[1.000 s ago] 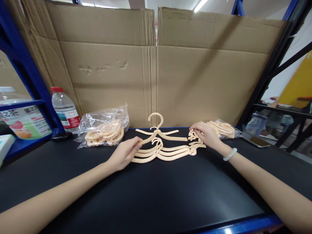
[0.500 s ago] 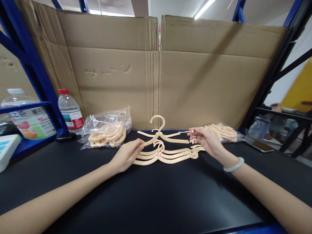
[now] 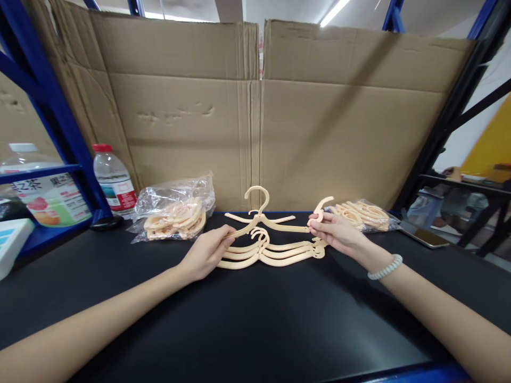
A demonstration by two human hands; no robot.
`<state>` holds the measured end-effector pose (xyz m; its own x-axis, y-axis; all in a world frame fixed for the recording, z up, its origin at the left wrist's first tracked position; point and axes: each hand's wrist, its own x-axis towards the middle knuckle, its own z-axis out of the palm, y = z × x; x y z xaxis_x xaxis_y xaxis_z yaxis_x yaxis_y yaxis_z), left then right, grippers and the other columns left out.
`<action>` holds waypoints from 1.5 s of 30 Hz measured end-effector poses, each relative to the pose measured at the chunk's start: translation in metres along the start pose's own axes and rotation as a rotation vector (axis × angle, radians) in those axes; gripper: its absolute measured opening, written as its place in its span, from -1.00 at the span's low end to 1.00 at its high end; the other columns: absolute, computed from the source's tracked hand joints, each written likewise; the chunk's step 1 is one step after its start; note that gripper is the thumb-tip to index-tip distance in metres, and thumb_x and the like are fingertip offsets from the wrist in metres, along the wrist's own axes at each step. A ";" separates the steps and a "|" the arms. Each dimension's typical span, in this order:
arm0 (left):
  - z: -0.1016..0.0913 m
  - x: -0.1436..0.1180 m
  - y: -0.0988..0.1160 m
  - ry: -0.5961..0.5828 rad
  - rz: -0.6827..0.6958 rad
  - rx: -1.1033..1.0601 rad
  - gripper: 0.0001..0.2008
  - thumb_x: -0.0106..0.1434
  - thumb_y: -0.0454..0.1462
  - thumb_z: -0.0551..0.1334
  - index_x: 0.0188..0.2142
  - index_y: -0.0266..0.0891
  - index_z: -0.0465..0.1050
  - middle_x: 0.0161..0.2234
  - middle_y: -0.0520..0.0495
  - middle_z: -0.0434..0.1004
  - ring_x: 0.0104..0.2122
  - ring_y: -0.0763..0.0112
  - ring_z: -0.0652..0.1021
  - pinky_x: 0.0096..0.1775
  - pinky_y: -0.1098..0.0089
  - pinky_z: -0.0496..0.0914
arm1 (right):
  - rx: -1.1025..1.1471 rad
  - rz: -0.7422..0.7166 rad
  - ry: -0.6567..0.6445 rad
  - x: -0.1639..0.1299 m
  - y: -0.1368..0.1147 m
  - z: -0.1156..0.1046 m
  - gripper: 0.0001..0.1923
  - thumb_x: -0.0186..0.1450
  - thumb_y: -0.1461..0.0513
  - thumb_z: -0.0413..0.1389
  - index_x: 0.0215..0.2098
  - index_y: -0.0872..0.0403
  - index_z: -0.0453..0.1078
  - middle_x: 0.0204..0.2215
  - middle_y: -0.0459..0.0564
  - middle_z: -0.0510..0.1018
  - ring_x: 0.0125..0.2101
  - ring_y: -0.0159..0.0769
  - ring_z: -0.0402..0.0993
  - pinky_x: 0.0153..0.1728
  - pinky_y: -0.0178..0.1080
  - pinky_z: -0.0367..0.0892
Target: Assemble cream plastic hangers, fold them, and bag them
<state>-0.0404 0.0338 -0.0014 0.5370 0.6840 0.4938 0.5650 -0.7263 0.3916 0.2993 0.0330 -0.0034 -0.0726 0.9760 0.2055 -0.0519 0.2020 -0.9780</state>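
My left hand [image 3: 205,252] is closed around the left arm of a cream plastic clothes hanger [image 3: 285,227], whose large hook stands up at the centre. My right hand [image 3: 339,231] pinches a small curved cream hanger end piece [image 3: 320,208] by its lower part, its tip pointing up and right. This piece is at the right tip of the held hanger; I cannot tell whether they touch. Just in front, several assembled-looking hangers [image 3: 287,261] lie overlapped on the black table [image 3: 255,324]. Behind the held hanger, more cream hanger arms [image 3: 235,217] spread left and right.
A clear bag of cream parts [image 3: 175,218] lies at left, another bag [image 3: 369,215] at right beside a phone [image 3: 425,237]. A red-capped bottle [image 3: 114,183] stands by the blue frame [image 3: 59,122]. Cardboard [image 3: 179,133] walls off the back.
My right fingers have closed more firmly on the end piece, and its curved tip now points upward. My left hand keeps its hold on the hanger, almost unmoved.
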 end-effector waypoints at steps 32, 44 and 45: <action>0.003 -0.002 -0.007 -0.013 0.090 0.124 -0.80 0.39 -0.22 -0.03 -0.22 -0.22 0.32 -0.39 0.01 0.44 -0.38 0.37 0.46 -0.31 0.41 0.30 | 0.126 0.418 -0.181 -0.012 -0.017 0.010 -0.79 0.27 0.37 0.12 -0.51 0.12 0.25 -0.57 -0.04 0.50 -0.46 -0.34 0.58 -0.31 -0.34 0.51; 0.003 -0.003 -0.008 -0.005 0.104 0.154 -0.79 0.39 -0.23 -0.03 -0.21 -0.22 0.33 -0.36 0.00 0.46 -0.37 0.38 0.47 -0.30 0.41 0.31 | 0.136 0.424 -0.206 -0.011 -0.016 0.007 -0.79 0.21 0.36 0.17 -0.52 0.12 0.25 -0.55 -0.08 0.47 -0.45 -0.32 0.58 -0.26 -0.29 0.50; 0.003 -0.003 -0.008 -0.007 0.103 0.154 -0.79 0.39 -0.23 -0.03 -0.21 -0.22 0.33 -0.36 0.00 0.46 -0.37 0.38 0.47 -0.30 0.41 0.31 | 0.138 0.423 -0.198 -0.011 -0.016 0.007 -0.79 0.21 0.37 0.17 -0.52 0.12 0.24 -0.56 -0.08 0.47 -0.45 -0.32 0.58 -0.27 -0.29 0.51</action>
<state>-0.0443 0.0375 -0.0085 0.6012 0.6072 0.5195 0.5953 -0.7740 0.2157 0.2939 0.0186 0.0102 -0.3028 0.9334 -0.1927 -0.1079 -0.2345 -0.9661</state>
